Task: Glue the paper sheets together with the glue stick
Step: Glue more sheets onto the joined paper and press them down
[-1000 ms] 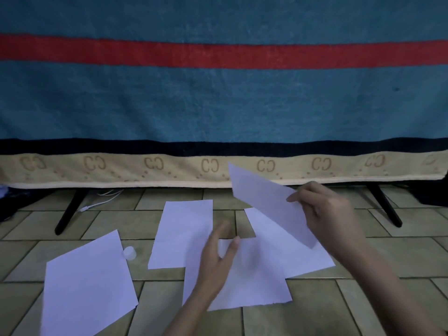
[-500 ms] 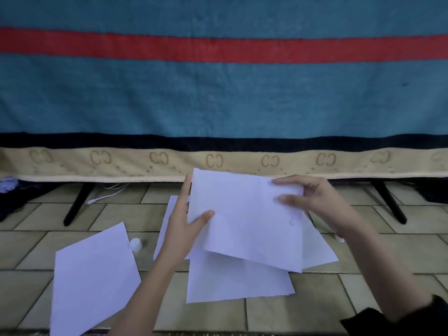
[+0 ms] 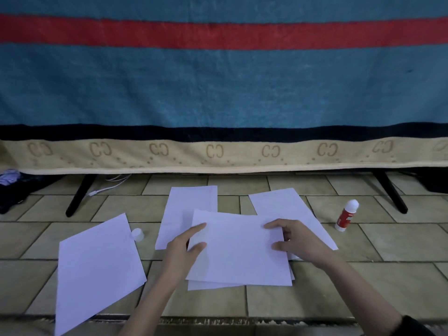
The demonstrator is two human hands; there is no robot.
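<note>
A white paper sheet (image 3: pixel 240 253) lies on the tiled floor on top of another sheet (image 3: pixel 211 284), which shows only along the near edge. My left hand (image 3: pixel 181 251) holds its left edge with thumb and forefinger on top. My right hand (image 3: pixel 300 241) holds the right edge the same way, its other fingers curled at the border. Three more sheets lie around: one at the left (image 3: pixel 97 267), one behind (image 3: pixel 189 204), one partly covered at the right (image 3: pixel 286 204). The uncapped red-and-white glue stick (image 3: pixel 345 215) stands to the right. Its white cap (image 3: pixel 137 234) sits left of the pile.
A blue blanket (image 3: pixel 218 93) with a red stripe hangs across the back on a frame with black legs (image 3: pixel 78 195) (image 3: pixel 390 192). A white cable (image 3: pixel 106 186) and dark clothes (image 3: pixel 12 187) lie at the back left. A rug fringe (image 3: pixel 218 321) runs along the near edge.
The sheet that my right hand held up was taken by both hands and brought down flat onto the lower sheet. The glue stick came into view.
</note>
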